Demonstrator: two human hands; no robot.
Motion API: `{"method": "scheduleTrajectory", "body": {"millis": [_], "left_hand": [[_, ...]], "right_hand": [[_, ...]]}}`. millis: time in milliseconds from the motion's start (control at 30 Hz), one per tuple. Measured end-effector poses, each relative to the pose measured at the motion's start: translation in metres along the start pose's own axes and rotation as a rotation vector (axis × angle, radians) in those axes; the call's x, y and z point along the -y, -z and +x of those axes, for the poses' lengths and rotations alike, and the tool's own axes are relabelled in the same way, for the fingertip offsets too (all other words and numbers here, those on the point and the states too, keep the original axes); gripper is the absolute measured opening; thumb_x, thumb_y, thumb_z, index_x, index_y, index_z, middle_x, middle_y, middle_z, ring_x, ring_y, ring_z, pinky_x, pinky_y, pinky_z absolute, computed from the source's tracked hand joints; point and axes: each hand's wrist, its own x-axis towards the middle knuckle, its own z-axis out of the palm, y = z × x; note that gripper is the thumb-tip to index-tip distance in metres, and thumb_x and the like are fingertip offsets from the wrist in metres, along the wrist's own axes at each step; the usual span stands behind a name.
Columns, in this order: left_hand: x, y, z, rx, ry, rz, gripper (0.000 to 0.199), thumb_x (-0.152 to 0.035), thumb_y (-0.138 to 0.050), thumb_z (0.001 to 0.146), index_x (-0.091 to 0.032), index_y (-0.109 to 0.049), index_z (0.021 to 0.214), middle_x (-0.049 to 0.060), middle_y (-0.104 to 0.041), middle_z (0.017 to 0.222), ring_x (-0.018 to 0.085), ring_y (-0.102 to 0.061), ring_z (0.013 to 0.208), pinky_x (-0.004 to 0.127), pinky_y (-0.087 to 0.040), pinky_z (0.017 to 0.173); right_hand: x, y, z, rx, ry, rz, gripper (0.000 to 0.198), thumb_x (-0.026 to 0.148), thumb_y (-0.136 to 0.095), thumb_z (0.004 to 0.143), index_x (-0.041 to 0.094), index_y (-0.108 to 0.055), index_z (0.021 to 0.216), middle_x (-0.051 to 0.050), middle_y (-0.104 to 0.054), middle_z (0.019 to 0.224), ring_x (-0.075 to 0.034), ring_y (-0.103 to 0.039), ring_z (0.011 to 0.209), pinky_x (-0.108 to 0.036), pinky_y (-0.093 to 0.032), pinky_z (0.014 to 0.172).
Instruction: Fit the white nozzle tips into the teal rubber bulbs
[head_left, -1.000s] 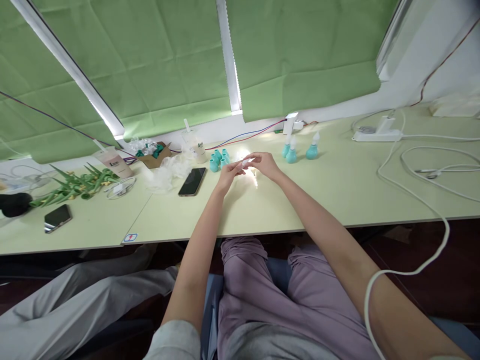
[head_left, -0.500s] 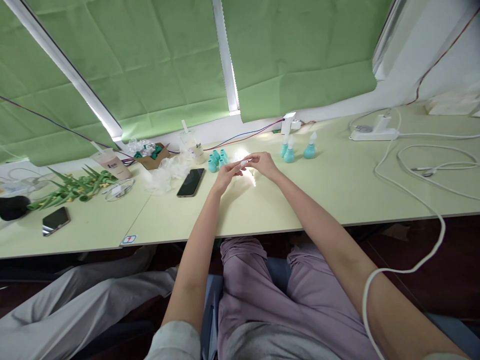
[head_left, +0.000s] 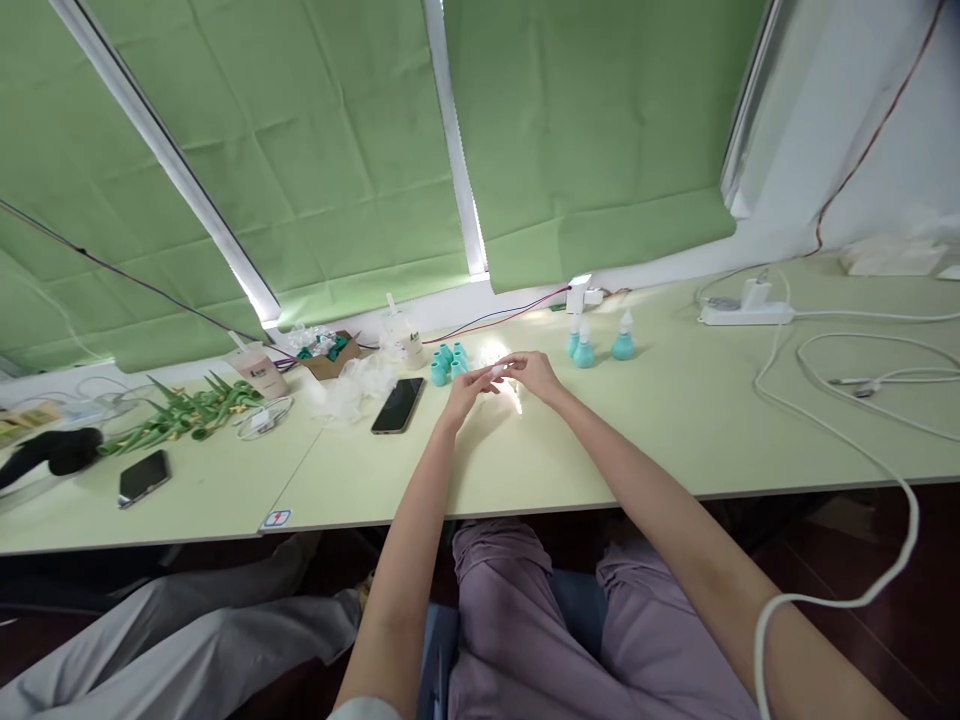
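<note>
Can read no words; see tiny dark print on the clear cup beyond the rightmost smartphone and on the pink-drink cup left of it, plus a blue-bordered sticker with red sign, near-left of that smartphone.

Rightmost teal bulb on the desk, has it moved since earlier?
No; the rightmost teal bulb keeps its place relative to the white wired box.

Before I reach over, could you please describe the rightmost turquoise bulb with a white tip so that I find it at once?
On the long pale table, look beyond the right hand and left of the white power strip. The rightmost turquoise bulb stands there, upright, with a pointed white tip. It stands alone, while its two like neighbours sit close together on its left.
</note>
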Motion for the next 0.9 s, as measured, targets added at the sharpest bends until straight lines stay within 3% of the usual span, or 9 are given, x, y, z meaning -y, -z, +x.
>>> {"method": "scheduleTrajectory", "body": {"millis": [133, 400, 633, 900], "left_hand": [[-0.0008, -0.0008, -0.0015, 0.000, 0.020, 0.024, 0.042, -0.041, -0.067, 0.076, -0.016, -0.070, 0.109, 0.008, -0.071, 0.091, 0.014, -0.063, 0.074, 0.032, -0.046, 0.080], [0.0004, 0.0034, -0.0017, -0.007, -0.014, 0.034, 0.037, -0.035, -0.071, 0.072, -0.016, -0.072, 0.104, 0.006, -0.070, 0.084, 0.012, -0.058, 0.067, 0.030, -0.046, 0.074], [0.0001, -0.0028, -0.0024, -0.036, 0.040, 0.030, 0.044, -0.043, -0.067, 0.076, -0.015, -0.069, 0.110, 0.008, -0.071, 0.091, 0.014, -0.063, 0.071, 0.032, -0.047, 0.080], [0.0007, -0.0027, -0.0019, -0.047, 0.039, 0.086, 0.046, -0.045, -0.063, 0.079, -0.012, -0.068, 0.111, 0.009, -0.070, 0.091, 0.015, -0.064, 0.073, 0.034, -0.047, 0.083]], "right_hand": [[-0.0048, -0.0009, -0.0005, 0.032, -0.024, 0.019, 0.023, 0.025, -0.070, 0.063, 0.016, -0.072, 0.084, -0.005, -0.070, 0.080, -0.013, -0.065, 0.072, -0.020, -0.049, 0.063], [0.0010, -0.0023, -0.0057, 0.051, -0.047, 0.035, 0.023, 0.021, -0.070, 0.062, 0.017, -0.071, 0.085, -0.003, -0.069, 0.074, -0.014, -0.066, 0.071, -0.020, -0.049, 0.063], [0.0021, -0.0018, -0.0059, 0.017, -0.023, -0.003, 0.018, 0.021, -0.066, 0.068, 0.016, -0.071, 0.085, -0.004, -0.070, 0.092, -0.013, -0.066, 0.077, -0.020, -0.051, 0.067], [-0.0034, -0.0035, -0.0060, 0.047, -0.060, 0.012, 0.025, 0.026, -0.070, 0.067, 0.016, -0.071, 0.090, -0.005, -0.070, 0.086, -0.015, -0.066, 0.077, -0.021, -0.052, 0.068]]}}
